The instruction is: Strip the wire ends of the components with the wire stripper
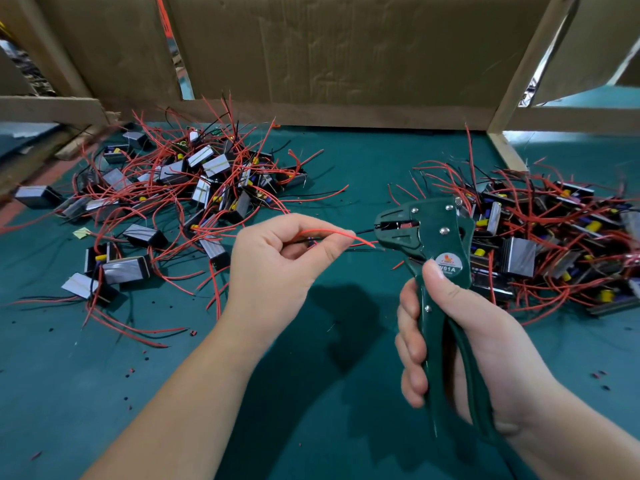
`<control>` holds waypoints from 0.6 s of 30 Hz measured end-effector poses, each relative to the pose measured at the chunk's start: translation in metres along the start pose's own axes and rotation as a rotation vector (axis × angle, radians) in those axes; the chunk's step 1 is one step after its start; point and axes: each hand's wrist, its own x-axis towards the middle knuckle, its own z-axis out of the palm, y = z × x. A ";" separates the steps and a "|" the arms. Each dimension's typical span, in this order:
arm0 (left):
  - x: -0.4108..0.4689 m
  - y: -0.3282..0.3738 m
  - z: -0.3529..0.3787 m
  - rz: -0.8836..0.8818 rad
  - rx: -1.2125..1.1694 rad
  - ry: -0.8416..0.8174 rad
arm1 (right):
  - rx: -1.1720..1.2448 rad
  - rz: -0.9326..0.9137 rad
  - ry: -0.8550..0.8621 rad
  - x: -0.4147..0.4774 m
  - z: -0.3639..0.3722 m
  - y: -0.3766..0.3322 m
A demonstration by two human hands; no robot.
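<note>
Head view: the component in the left hand is almost wholly hidden inside the curled fingers, with only a dark scrap with a purple fleck showing in the gap under the thumb. Whether the black wire's tip sits between the stripper's blades is hard to make out, since that spot is small and dark. The lower ends of the tool's handles are covered by the right palm.

The left hand pinches a red wire and a thin black wire between thumb and forefinger. The black wire runs straight from the fingertips to the mouth of the green wire stripper, while the red wire arcs just below it and ends short of the head. The right hand is wrapped around both handles, thumb pressed on the round label, the tool held upright with its head pointing left toward the other hand.

Both hands hover over a green mat dotted with tiny bits of black and red insulation. A left pile of boxy components with tangled red leads lies behind the left hand, and a right pile lies just behind the stripper. A cardboard wall closes off the back of the bench.
</note>
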 end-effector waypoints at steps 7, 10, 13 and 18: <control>0.001 0.002 0.001 0.011 -0.009 -0.172 | 0.175 -0.095 0.063 0.006 -0.005 -0.011; 0.003 0.001 -0.001 0.057 0.082 -0.109 | 0.228 -0.091 -0.051 0.005 -0.010 -0.011; 0.004 0.000 -0.002 0.052 0.088 -0.051 | 0.225 -0.062 -0.219 0.003 -0.010 -0.003; 0.001 0.004 0.000 -0.012 -0.008 -0.100 | 0.205 -0.055 -0.262 0.004 -0.007 0.003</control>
